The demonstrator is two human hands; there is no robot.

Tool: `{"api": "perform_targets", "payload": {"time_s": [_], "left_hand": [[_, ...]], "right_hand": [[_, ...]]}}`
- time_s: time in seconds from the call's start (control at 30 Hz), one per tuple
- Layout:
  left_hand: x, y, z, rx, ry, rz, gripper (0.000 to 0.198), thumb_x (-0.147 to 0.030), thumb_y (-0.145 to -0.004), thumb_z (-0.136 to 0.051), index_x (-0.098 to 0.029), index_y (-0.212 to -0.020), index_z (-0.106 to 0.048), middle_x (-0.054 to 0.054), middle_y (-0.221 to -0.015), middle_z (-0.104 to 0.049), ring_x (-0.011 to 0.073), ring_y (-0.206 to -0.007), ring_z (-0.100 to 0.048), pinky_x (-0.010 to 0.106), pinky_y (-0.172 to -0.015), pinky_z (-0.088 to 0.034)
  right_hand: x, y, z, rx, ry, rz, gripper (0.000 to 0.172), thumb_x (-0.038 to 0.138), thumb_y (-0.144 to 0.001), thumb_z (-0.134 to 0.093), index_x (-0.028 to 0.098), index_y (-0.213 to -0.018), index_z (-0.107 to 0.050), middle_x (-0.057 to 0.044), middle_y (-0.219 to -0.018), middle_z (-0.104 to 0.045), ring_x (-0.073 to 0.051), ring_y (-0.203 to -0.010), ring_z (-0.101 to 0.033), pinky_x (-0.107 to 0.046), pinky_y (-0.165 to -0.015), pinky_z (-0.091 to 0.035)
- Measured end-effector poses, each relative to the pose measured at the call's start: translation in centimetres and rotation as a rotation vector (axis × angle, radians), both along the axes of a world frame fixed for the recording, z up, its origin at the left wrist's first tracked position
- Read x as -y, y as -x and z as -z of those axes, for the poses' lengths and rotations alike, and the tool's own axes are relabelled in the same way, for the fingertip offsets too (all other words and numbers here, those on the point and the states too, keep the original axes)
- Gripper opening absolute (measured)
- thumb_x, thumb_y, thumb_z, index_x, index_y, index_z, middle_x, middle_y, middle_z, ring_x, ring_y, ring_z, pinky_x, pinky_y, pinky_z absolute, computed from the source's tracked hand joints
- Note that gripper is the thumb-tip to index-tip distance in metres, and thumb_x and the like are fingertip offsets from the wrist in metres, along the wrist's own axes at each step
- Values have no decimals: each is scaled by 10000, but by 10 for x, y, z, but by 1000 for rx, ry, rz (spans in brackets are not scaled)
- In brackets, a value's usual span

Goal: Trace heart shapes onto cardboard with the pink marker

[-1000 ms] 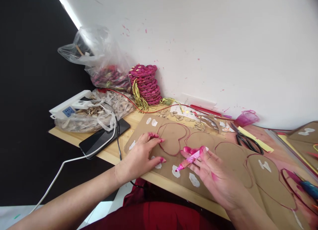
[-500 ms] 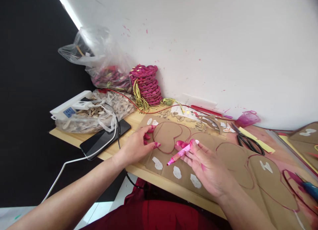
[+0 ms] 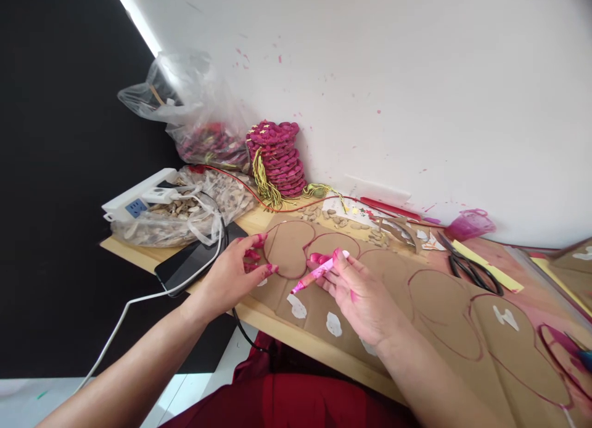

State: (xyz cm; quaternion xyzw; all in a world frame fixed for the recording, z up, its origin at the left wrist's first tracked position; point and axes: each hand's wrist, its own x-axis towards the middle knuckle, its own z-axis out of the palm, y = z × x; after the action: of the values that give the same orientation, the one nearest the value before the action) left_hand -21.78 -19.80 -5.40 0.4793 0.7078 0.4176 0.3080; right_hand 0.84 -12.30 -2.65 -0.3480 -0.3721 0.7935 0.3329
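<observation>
A rounded brown cardboard cutout (image 3: 287,250) with a dark red edge lies on the left end of a cardboard sheet (image 3: 319,298). My left hand (image 3: 240,264) holds the cutout's left side, thumb and fingertips apart along its edge. My right hand (image 3: 356,292) grips a pink marker (image 3: 317,272) between thumb and fingers, its dark tip pointing down and left above the sheet. The other right fingertips are near the cutout's right edge; contact cannot be told. Pink stains mark both hands. Dark red curved outlines and white patches (image 3: 333,324) show on the sheet.
A phone (image 3: 180,266), power strip (image 3: 139,197) and cables lie left, beside a plastic bag of brown pieces (image 3: 222,190). Coiled magenta braid (image 3: 280,160) stands at the wall. Black scissors (image 3: 476,274) lie right, near a yellow strip (image 3: 490,267).
The cutout has slid left over the sheet with my left hand, covering two white patches and baring more of a drawn outline. My right hand and the marker have moved left too.
</observation>
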Motion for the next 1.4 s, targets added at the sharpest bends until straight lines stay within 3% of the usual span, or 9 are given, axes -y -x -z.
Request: {"api": "perform_targets", "payload": {"time_s": [0.33,0.63,1.1,1.3,1.4], "left_hand": [[-7,5,0,-146,2,-15,720,-522,-741,-727,-195,-1367,-586,118,-1251,-566,242,-1020,-652,378,-800,-610],[-11,-3,-9,-259,55,-21,809,-342,-719,-766,-154,-1460,-500,140,-1405,-529,212,-985,-670,349,-839,-582],[-20,-3,-16,-296,122,-33,876,-331,-736,-805,-143,-1511,-442,107,-1186,-698,201,-889,-680,336,-893,-529],[-24,2,-11,-348,82,-1,795,-381,-747,-794,-137,-1452,-519,110,-1241,-657,181,-835,-661,325,-859,-528],[-24,4,-10,-374,67,29,711,-401,-756,-787,-149,-1390,-587,87,-1173,-661,172,-803,-651,315,-825,-529]], "right_hand": [[-1,-3,0,-32,18,-5,354,541,-713,-854,227,-796,-714,-37,-994,-744,-232,-1082,-640,-430,-1025,-442],[-1,-2,2,-49,37,-13,320,517,-727,-854,236,-800,-720,-34,-981,-746,-229,-1093,-642,-438,-1033,-448],[-3,-1,6,-61,55,-32,316,513,-791,-808,217,-811,-697,-55,-1050,-742,-205,-1044,-650,-463,-1083,-420],[-4,1,3,-52,40,-33,321,528,-756,-830,232,-799,-715,-33,-976,-737,-231,-1121,-637,-445,-1059,-433],[-6,2,2,-50,35,-45,323,528,-734,-845,235,-788,-719,-31,-969,-736,-233,-1120,-636,-438,-1057,-430]]}}
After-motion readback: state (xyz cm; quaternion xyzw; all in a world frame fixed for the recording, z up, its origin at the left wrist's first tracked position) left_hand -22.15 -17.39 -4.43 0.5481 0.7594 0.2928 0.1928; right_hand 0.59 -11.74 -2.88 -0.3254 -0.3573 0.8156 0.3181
